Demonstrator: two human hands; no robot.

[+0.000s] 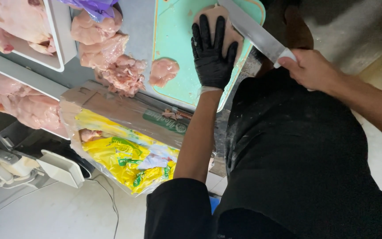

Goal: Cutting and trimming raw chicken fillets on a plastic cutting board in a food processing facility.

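A mint-green cutting board (173, 48) is seen beside a pile of raw chicken pieces (107, 57) left uncut. A chicken breast (226, 26) is pressed flat on it under the gloved left hand (211, 53), fingers spread. A long knife (255, 33), blade laid against the breast, is gripped by the right hand (312, 68), while one cut piece (163, 71) lies nearby.

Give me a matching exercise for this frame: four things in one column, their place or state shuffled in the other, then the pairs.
Things:
1. left hand
2. right hand
3. small meat piece
4. cardboard box

Places or states:
A. lies alone on the green cutting board, left of the glove
B. bare, gripping the knife by its white handle
C. below the board, lined with clear plastic, yellow bags inside
D. black-gloved, pressed flat on the chicken breast

Pairs: 1-D, 2-B, 3-A, 4-C
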